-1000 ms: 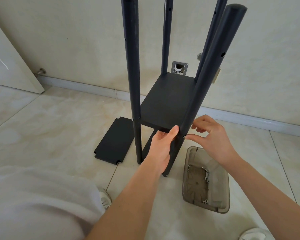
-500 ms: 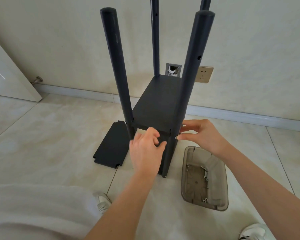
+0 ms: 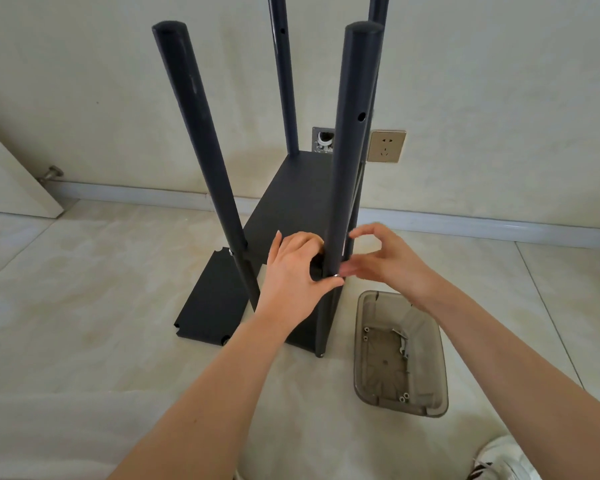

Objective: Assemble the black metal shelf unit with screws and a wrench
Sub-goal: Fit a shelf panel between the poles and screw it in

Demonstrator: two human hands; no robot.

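Standing upright on the tiled floor (image 3: 84, 271), near the wall (image 3: 118, 98), the shelf unit (image 3: 302, 202) is seen with four dark posts rising around one fitted shelf panel. The near right post (image 3: 347, 150) is flanked by both hands at the height of that panel. The left hand (image 3: 291, 275) is placed against the post's left side, its fingers curled in toward the panel's corner and its thumb stretched along the front of the post; whether anything is actually gripped cannot be told. The right hand (image 3: 385, 261) is held at the post's right side, with thumb and forefinger brought together at a small silvery screw (image 3: 335, 276) that shows on the post just between the two hands. The other fingers of that hand are loosely arched above.

A loose panel (image 3: 208, 303) is laid flat on the floor to the left of the unit, partly under it, with notched corners. A clear grey tray (image 3: 437, 368) is set on the floor just right of the near right post; a few small screws and a metal piece are seen inside it. A socket (image 3: 386, 146) is fixed on the wall behind the unit. A white shoe (image 3: 499, 462) is seen at the lower right.
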